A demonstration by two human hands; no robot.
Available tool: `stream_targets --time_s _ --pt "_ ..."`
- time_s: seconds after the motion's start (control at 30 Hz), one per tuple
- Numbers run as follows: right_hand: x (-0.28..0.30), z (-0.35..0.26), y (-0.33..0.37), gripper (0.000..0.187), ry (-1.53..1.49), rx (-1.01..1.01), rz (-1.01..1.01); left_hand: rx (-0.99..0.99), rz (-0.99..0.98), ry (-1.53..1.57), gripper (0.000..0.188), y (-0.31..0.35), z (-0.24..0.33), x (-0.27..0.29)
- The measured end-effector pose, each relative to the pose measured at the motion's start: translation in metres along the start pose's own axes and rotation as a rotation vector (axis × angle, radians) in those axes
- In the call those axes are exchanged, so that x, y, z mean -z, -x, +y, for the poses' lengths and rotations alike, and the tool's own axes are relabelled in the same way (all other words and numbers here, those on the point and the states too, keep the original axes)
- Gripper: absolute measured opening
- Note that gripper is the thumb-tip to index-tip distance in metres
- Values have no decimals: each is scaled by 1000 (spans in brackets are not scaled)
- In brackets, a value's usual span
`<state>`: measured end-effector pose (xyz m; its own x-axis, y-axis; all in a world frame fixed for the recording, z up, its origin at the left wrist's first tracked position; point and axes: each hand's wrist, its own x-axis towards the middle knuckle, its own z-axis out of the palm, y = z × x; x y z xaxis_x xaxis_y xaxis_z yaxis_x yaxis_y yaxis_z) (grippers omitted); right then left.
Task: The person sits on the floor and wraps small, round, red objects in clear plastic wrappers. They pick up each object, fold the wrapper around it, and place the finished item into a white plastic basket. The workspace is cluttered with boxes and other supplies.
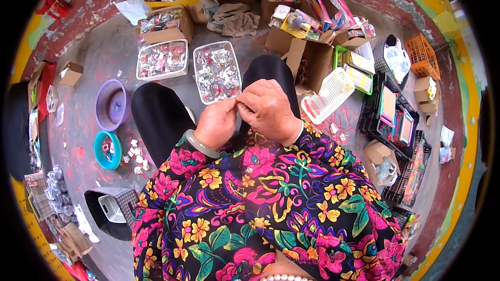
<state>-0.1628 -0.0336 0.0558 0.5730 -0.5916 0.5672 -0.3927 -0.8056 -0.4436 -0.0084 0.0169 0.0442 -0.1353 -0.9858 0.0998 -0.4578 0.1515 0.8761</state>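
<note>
My left hand (215, 123) and my right hand (272, 110) meet fingertip to fingertip in front of my knees. Both are closed in a pinch, and whatever lies between the fingers is hidden or too small to make out. Just beyond them stands a white plastic basket (196, 66) full of small clear-wrapped items, several with red or dark parts. To its left is a second white basket (139, 67) with similar small packets. A pale bangle circles my left wrist.
At left stand a purple basin (99, 105) and a turquoise basin (119, 152), with white bits (136, 155) scattered beside them. Right of my knee are a cardboard box (315, 54) and a tilted white basket (332, 91). Black crates (386, 140) line the far right.
</note>
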Motion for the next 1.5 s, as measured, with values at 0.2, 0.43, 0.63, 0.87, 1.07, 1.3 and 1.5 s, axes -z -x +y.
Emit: stream_targets --time_s 0.2,0.43,0.63,0.87,1.07,1.3,1.5 --pt "4 0 4 9 -5 15 -33 -57 3 -48 12 1 -1 0" --pt "-4 3 9 11 43 33 31 -104 -16 -137 12 1 4 -2" --pt "6 -1 7 7 42 27 -23 -101 5 -100 8 0 5 -3" --pt "-2 4 9 9 43 16 31 -86 -16 -101 9 0 4 -5" --pt "0 5 7 5 -107 -77 136 43 -25 165 18 -1 1 -5" --pt "-3 10 9 6 -314 -234 91 -14 -2 30 20 -4 6 -2" --pt "-2 10 7 6 -300 -251 65 -118 34 -50 21 -5 9 -1"
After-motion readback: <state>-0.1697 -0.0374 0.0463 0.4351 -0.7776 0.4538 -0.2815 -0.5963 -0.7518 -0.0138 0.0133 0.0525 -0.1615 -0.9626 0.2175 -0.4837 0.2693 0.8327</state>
